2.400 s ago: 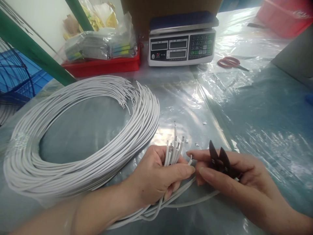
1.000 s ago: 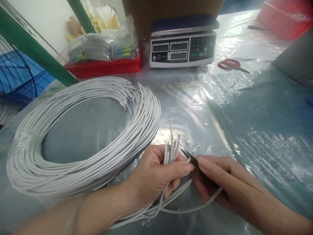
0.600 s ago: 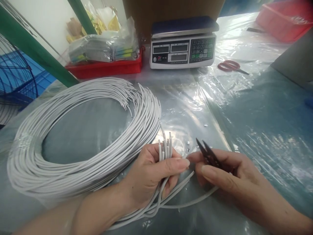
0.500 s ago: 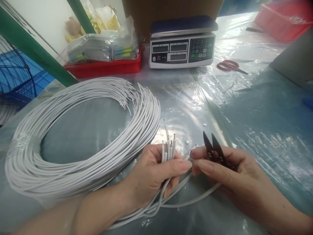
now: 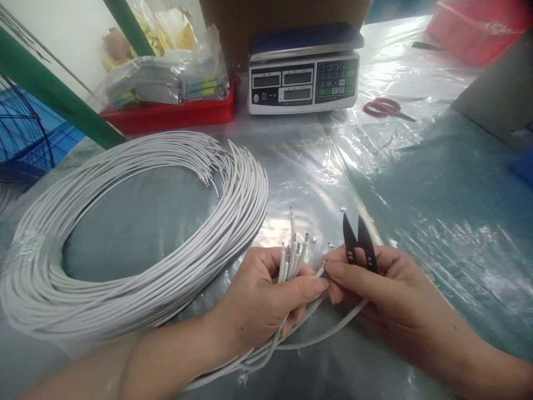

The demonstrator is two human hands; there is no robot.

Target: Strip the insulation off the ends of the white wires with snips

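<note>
A bunch of white cables point(image 5: 293, 261) stands up out of my left hand point(image 5: 266, 300), which is closed around it; bare tips show at several ends. One cable end point(image 5: 320, 271) sticks out past my left thumb and meets the fingertips of my right hand point(image 5: 387, 294). My right thumb and forefinger pinch at that tip. Black thread snips point(image 5: 358, 247) lie in my right hand, blades pointing up and spread apart, handles hidden by the fingers. To the left, a big coil of white cable point(image 5: 233, 239) rests on the plastic-covered table point(image 5: 416, 205).
A digital scale point(image 5: 303, 72) stands at the back, with red-handled scissors point(image 5: 387, 108) to its right. Bagged parts fill a red tray point(image 5: 175, 114) behind the coil. Another red bin point(image 5: 470, 33) is at the far right. Small scraps point(image 5: 331, 244) lie beyond my hands.
My right thumb has moved left onto the cable tip and now pinches it. The cable ends in my left hand have shifted and tilted slightly right. The whole view has moved a little.
</note>
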